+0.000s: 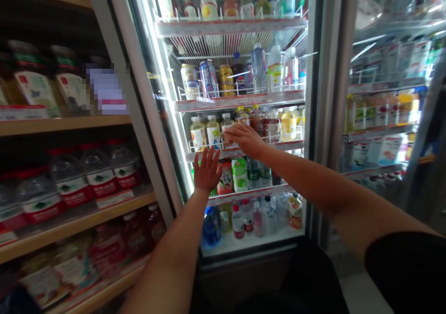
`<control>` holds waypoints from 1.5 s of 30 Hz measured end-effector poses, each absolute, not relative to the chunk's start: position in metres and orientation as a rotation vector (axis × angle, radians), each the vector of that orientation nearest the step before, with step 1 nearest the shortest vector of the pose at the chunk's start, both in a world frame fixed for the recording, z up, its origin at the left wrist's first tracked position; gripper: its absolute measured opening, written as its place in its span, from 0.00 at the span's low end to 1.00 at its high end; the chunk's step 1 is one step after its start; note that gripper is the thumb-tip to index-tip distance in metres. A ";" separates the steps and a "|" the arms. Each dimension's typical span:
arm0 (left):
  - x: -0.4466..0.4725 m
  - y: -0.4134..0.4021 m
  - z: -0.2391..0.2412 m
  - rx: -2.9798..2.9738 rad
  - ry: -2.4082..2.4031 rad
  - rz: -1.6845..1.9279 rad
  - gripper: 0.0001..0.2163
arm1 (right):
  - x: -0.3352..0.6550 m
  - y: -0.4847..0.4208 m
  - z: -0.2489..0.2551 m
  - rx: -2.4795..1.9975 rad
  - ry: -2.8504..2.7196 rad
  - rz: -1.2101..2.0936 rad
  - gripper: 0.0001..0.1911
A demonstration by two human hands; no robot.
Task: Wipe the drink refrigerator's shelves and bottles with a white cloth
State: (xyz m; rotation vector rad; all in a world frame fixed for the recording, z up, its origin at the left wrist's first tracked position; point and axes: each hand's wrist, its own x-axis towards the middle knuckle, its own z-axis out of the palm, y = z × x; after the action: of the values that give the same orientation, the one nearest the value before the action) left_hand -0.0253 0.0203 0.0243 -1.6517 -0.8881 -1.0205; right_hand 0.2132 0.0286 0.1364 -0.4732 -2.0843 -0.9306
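Observation:
My left hand point(207, 169) is raised with its fingers apart, in front of a lit drinks cooler, near the shelf edge point(228, 153). It holds nothing. Higher and to the right, my right hand point(245, 138) reaches across with its fingers stretched leftward and slightly bent. Its fingertips overlap a white-capped bottle point(226, 118); whether they touch it I cannot tell. Beside that bottle stand two similar ones, a pale labelled bottle point(213, 132) and a bottle with an orange picture point(197, 134). Below my hands are a green carton point(239, 173) and a red pack point(226, 178).
Cans, such as a blue can point(208, 79), and bottles fill the shelf above. Small bottles point(238, 223) stand on the cooler floor. A wooden shelf point(69, 124) with red-labelled water bottles point(97, 177) is at left. Another cooler point(379, 133) stands behind glass at right.

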 end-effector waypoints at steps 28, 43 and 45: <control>0.020 0.010 0.061 -1.870 -0.587 -1.056 0.29 | 0.210 0.038 0.121 -0.440 -2.124 -0.525 0.28; 0.026 0.007 0.136 -1.660 -0.887 -1.215 0.18 | 0.302 0.043 0.039 -1.135 -2.033 -0.725 0.44; 0.031 0.008 0.122 -1.606 -0.928 -1.269 0.18 | 0.297 0.041 0.038 -1.132 -2.016 -0.693 0.45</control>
State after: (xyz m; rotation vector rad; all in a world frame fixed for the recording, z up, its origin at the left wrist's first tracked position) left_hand 0.0310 0.0083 0.1220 -1.6058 -0.9284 -1.2691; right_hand 0.2974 0.0407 0.0378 -1.1322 -2.0161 -0.6925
